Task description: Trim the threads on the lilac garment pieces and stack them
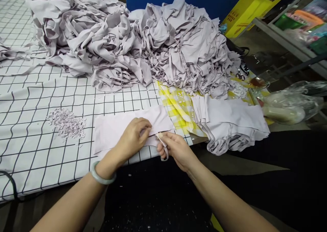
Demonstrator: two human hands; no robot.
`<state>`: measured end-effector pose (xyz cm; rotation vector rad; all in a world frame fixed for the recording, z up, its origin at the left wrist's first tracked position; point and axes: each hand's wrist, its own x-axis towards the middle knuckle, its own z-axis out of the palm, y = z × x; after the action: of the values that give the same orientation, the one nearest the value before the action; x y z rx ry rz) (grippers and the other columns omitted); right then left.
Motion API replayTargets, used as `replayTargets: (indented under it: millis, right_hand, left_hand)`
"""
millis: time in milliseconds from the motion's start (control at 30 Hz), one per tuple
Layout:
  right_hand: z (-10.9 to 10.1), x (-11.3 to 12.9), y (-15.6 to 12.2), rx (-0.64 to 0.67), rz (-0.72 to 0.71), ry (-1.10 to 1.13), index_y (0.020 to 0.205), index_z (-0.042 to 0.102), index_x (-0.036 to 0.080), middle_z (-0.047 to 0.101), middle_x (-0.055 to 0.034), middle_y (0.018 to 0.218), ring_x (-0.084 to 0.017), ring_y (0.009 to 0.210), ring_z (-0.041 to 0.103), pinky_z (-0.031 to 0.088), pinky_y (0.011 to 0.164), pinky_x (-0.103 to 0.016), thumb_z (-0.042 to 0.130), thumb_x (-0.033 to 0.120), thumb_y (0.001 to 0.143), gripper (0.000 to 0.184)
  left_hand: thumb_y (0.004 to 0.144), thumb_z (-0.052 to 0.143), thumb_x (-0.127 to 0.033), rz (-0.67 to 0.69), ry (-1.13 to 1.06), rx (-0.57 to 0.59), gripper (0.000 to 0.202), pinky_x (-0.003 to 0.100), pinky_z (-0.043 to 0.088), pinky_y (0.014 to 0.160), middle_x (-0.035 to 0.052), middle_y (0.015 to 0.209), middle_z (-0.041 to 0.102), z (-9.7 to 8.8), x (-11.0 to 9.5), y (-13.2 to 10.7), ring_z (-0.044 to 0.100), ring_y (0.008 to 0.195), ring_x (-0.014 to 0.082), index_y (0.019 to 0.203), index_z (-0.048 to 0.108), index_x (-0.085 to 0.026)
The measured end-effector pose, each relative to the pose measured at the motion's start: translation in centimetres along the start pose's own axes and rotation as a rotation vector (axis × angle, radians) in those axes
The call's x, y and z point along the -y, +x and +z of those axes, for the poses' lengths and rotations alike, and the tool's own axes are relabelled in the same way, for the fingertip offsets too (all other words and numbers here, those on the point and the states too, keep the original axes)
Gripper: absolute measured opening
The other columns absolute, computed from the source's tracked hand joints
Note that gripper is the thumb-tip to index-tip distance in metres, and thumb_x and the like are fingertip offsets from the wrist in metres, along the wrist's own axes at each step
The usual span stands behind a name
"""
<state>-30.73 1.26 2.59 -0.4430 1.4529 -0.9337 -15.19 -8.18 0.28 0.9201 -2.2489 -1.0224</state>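
A flat pale lilac-grey fabric piece (112, 129) lies along the near edge of the table. My left hand (134, 135), with a pale bangle (102, 179) at the wrist, rests on it, fingers curled and closed on the cloth near its front edge. Just to the right, my right hand (176, 147) is closed in a pinch on a narrow fabric strap (165, 152), which loops down below the fingers. The two hands almost meet at the piece's edge. Whether anything small is hidden inside the right fingers, I cannot make out.
Large heaps of the same fabric (102, 37) fill the back of the checked tablecloth (51, 164). Small clippings (67, 123) lie at left. A folded stack of pieces (235, 119) hangs over the edge at right, beside a yellow checked cloth (176, 106) and a plastic bag (293, 102).
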Motion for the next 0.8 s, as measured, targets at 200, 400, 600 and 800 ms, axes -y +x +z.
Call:
replayTargets:
  millis: [200,400,600,800]
  right_hand:
    - [-2.3,-5.3,-5.7,-0.196,-0.230,-0.376,0.114,0.054,0.022,0.065,0.0025,0.068,-0.018,0.075,0.063,0.048,0.083,-0.035,0.062,0.049,0.088,0.038]
    - [-3.8,-11.4,-5.0,-0.386,-0.383,-0.143,0.107,0.060,0.020,0.071,-0.0084,0.100,-0.023,0.101,0.066,0.048,0.096,-0.041,0.066,0.049,0.084,0.038]
    - [-0.2,-13.0,-4.1,0.045,-0.449,-0.433,0.094,0.072,0.021,0.071,-0.0102,0.107,-0.025,0.105,0.064,0.046,0.100,-0.041,0.061,0.045,0.088,0.028]
    - [9.0,-12.7,0.0,0.441,-0.307,-0.297,0.100,0.072,0.019,0.073,-0.0080,0.103,-0.028,0.109,0.063,0.046,0.100,-0.042,0.064,0.056,0.082,0.042]
  left_hand:
    - [0.096,0.050,-0.035,0.068,0.398,0.239,0.050,0.063,0.013,0.120,0.0097,0.159,0.037,0.4,2.0,0.3,0.025,0.149,0.0347,0.145,0.046,-0.022]
    - [0.096,0.051,-0.036,0.021,0.428,0.354,0.057,0.063,0.009,0.121,0.0108,0.163,0.028,0.4,2.4,1.1,0.015,0.152,0.0346,0.149,0.039,-0.019]
    - [0.092,0.048,-0.016,0.112,0.145,-0.190,0.023,0.043,0.047,0.105,0.0108,0.122,0.065,-5.4,1.2,-5.1,0.060,0.118,0.0208,0.106,0.066,-0.016]
    - [0.077,0.047,0.002,0.188,0.066,-0.050,0.036,0.033,0.058,0.083,0.0078,0.102,0.068,-5.2,1.5,-14.6,0.065,0.095,0.0168,0.101,0.067,-0.016]
